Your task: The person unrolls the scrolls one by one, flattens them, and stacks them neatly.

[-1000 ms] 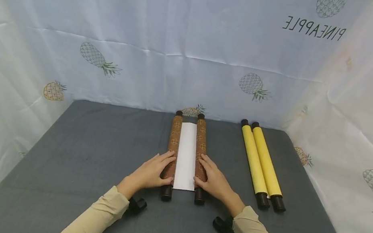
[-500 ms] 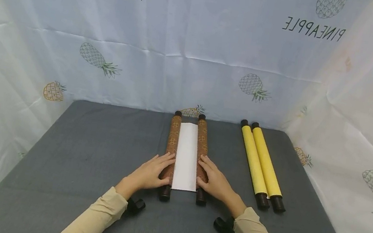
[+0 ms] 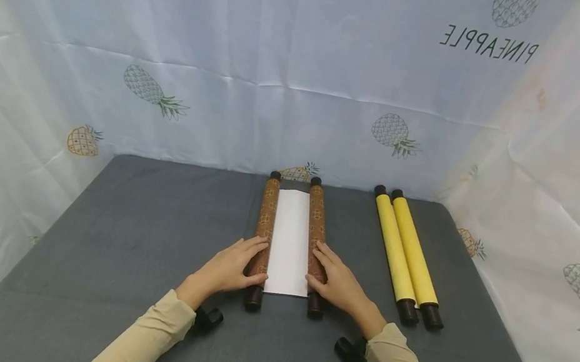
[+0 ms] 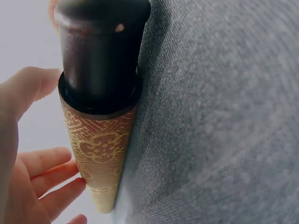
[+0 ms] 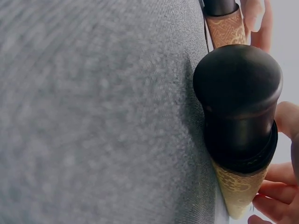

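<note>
A brown, gold-patterned scroll with dark end knobs lies partly unrolled, its white paper [image 3: 292, 241] showing between the left roll [image 3: 268, 209] and the right roll [image 3: 317, 214]. On the near part of the left roll rests my left hand [image 3: 227, 266], fingers extended across it and thumb by the near end. My right hand [image 3: 342, 284] lies on the right roll the same way. In the left wrist view, fingertips and thumb touch the patterned roll [image 4: 100, 144] from its upper side. Fingers of the right hand [image 5: 280, 186] meet the other roll [image 5: 240, 184] in the right wrist view.
A yellow scroll [image 3: 415, 251] with two rolls side by side and dark knobs lies to the right. Dark grey cloth covers the table [image 3: 177, 207]. A pineapple-print curtain [image 3: 275, 128] hangs behind and along both sides.
The two brown rolls have moved apart, the left one leftward and the right one rightward, with a hand on each. More white paper shows between them. The yellow scroll has stayed put.
</note>
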`<state>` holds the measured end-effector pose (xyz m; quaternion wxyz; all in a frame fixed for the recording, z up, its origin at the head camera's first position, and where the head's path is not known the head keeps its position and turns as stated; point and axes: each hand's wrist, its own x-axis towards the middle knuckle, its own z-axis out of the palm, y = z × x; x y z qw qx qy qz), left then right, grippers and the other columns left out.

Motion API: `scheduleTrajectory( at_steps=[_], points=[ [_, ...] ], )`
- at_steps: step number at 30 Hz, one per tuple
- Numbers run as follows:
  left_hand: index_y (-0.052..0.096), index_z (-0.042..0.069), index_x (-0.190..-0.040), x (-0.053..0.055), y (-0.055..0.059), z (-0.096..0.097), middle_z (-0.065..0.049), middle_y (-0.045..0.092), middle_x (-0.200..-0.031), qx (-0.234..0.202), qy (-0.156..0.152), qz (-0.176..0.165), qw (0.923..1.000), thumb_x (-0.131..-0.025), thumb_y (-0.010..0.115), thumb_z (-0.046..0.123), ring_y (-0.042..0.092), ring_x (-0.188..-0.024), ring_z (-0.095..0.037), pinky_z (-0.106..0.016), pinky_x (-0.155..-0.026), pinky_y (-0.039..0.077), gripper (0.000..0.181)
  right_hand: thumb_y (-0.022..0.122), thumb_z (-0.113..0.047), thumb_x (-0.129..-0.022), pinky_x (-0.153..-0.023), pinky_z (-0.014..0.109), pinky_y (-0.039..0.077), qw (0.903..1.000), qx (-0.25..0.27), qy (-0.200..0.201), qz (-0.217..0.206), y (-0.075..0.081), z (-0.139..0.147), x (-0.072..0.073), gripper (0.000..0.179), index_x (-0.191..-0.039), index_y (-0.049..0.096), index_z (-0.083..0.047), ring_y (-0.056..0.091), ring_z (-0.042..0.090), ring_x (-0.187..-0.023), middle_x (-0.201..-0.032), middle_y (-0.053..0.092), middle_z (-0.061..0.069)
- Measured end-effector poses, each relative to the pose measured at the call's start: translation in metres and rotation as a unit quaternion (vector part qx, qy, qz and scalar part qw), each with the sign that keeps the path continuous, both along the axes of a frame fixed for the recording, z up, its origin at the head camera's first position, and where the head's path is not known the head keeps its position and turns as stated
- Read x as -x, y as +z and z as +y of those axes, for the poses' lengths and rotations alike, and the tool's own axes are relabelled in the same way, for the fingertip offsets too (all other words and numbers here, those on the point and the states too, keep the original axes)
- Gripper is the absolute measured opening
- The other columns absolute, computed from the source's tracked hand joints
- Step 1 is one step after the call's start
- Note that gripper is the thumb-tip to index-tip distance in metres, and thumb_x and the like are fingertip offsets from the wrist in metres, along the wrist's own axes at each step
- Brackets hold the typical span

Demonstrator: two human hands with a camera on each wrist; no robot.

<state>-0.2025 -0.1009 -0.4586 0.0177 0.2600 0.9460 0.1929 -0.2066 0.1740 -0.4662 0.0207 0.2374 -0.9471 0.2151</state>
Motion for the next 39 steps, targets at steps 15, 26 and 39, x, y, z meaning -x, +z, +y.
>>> scheduleTrajectory(
  at_steps=[15, 26, 39],
  points=[
    [0.045, 0.005, -0.142, -0.001, 0.000, -0.005, -0.013, 0.044, -0.150, -0.027, 0.013, 0.017, 0.9994, -0.085, 0.070, 0.041, 0.043, -0.139, -0.036, -0.050, -0.115, 0.036, 0.072, 0.070, -0.029, -0.085, -0.108, 0.053, 0.042, 0.9997, 0.015, -0.021, -0.001, -0.004, 0.008, -0.001, 0.067, -0.140, 0.047, 0.002, 0.042, 0.038, -0.139, -0.152, 0.040, 0.020],
    [0.044, 0.004, -0.143, -0.002, 0.004, -0.011, -0.014, 0.038, -0.155, -0.022, 0.002, 0.009, 0.9997, -0.085, 0.071, 0.035, 0.037, -0.144, -0.032, -0.049, -0.118, 0.031, 0.071, 0.069, -0.019, -0.084, -0.109, 0.053, 0.042, 0.9995, 0.031, -0.004, 0.007, -0.002, 0.011, 0.000, 0.064, -0.139, 0.047, 0.004, 0.040, 0.038, -0.141, -0.153, 0.039, 0.019],
    [0.042, 0.000, -0.144, -0.001, 0.002, -0.017, -0.015, 0.034, -0.157, -0.026, -0.030, -0.004, 0.9992, -0.089, 0.063, 0.023, 0.030, -0.148, -0.032, -0.053, -0.119, 0.027, 0.063, 0.062, -0.010, -0.085, -0.108, 0.053, 0.042, 0.9991, 0.040, 0.012, 0.007, -0.003, 0.015, -0.001, 0.058, -0.139, 0.047, 0.005, 0.038, 0.038, -0.142, -0.153, 0.040, 0.020]
  ],
)
